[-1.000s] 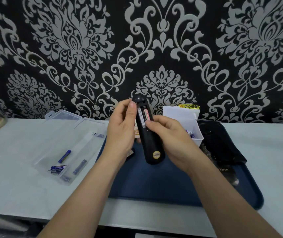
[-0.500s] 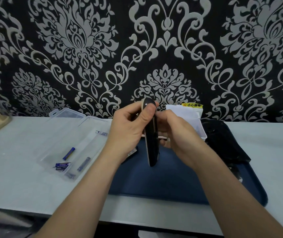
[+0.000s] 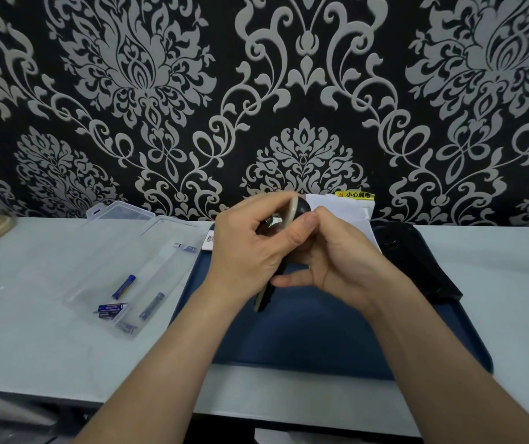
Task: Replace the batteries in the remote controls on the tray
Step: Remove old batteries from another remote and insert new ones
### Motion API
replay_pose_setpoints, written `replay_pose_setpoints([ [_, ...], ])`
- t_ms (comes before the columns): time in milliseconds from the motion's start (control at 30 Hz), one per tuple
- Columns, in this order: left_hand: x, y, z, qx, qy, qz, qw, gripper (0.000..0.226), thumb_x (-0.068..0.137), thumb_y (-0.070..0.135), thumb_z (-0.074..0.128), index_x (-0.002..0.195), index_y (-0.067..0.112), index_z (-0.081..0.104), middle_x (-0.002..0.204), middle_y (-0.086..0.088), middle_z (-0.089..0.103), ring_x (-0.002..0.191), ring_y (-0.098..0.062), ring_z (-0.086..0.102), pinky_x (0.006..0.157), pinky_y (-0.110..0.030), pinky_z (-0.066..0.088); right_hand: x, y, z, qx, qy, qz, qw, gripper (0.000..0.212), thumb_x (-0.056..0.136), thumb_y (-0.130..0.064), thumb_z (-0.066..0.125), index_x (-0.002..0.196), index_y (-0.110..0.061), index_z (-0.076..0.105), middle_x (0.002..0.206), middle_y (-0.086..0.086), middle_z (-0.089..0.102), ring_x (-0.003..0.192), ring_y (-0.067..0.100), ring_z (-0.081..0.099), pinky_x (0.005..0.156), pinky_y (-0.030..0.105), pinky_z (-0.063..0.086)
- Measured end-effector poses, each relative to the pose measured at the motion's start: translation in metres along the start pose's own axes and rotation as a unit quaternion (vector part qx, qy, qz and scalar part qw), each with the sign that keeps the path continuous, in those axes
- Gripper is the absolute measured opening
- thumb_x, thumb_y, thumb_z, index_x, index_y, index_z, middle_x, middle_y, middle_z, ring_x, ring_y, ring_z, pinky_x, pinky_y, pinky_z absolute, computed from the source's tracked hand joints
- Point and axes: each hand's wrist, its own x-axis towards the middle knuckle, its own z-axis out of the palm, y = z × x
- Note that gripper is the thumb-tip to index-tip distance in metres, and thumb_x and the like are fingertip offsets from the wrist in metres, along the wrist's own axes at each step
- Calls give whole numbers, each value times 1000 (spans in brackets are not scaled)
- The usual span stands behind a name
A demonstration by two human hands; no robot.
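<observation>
Forearms converge above the blue tray [image 3: 320,341]: the left hand [image 3: 250,251] curls its fingers round a tilted black remote control [image 3: 302,209], while the right hand [image 3: 343,264] grips it alongside, thumb pressed near its top.

Batteries [image 3: 123,286] in case [image 3: 119,270], left of tray [image 3: 304,341].

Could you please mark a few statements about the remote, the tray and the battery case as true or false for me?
1. Both the left hand and the right hand hold the black remote above the blue tray. True.
2. Blue batteries lie in the clear case. True.
3. The clear case sits to the right of the tray. False: it sits to its left, on the table.
4. The clear case is closed. False: it lies open.
</observation>
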Motion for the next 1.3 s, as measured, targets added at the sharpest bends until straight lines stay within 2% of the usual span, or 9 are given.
replay_pose_setpoints([
  [233,-2,-5,2,33,-12,19,999,17,84,28,66,95,15,71,83,10,65,78,-3,60,72,-10,41,5,8,-5,34,-9,13,999,34,101,-19,35,106,-6,66,101,14,71,94,22,68,69,43,60],
  [600,-2,-10,5,49,-20,20,998,19,83,28,67,97,16,72,85,11,65,80,-5,60,73,-12,42,6,10,-8,50,-12,7,999,35,102,-14,35,116,4,61,109,22,67,97,28,67,69,46,60],
  [667,0,-13,3,34,-11,-5,999,16,84,32,66,96,24,71,83,13,66,81,-3,61,74,-14,44,8,11,-6,49,-12,2,999,31,102,-13,37,113,-1,63,106,18,69,94,25,69,68,41,60],
  [767,6,-13,-1,-75,31,-111,990,12,88,41,61,89,34,71,79,10,68,75,-2,60,70,-19,47,8,13,-7,-9,-22,-25,999,21,100,-9,49,111,-7,66,97,8,71,89,19,68,64,29,58],
  [867,9,-14,-3,-109,87,-168,976,19,88,39,63,97,26,72,89,3,70,80,-5,62,73,-21,48,9,15,-8,-65,30,-64,995,17,93,-6,62,108,-9,68,90,8,73,80,13,69,60,22,55],
  [967,7,-16,-7,32,146,-125,981,8,80,34,73,85,30,67,79,5,58,71,-10,52,66,-25,42,12,19,-5,-94,123,-96,983,18,88,-5,69,105,-7,67,93,15,73,78,14,70,58,21,54],
  [1067,4,-8,-3,139,93,-115,979,10,78,32,75,71,26,69,66,7,61,65,-7,56,64,-27,45,14,21,0,-130,173,-132,967,13,86,-6,72,91,-15,66,82,7,72,71,8,70,56,21,54],
  [1167,1,3,3,213,40,-138,967,17,78,40,73,79,23,74,69,5,66,71,-8,60,69,-33,49,16,23,0,-172,222,-163,946,23,85,-2,71,85,-23,61,81,1,70,70,10,70,56,23,55],
  [1300,4,4,2,150,51,-185,970,12,76,39,77,73,29,70,64,7,64,61,-6,57,62,-30,49,18,24,0,-222,234,-184,929,25,83,-3,73,88,-25,61,85,5,68,73,15,70,57,24,56],
])
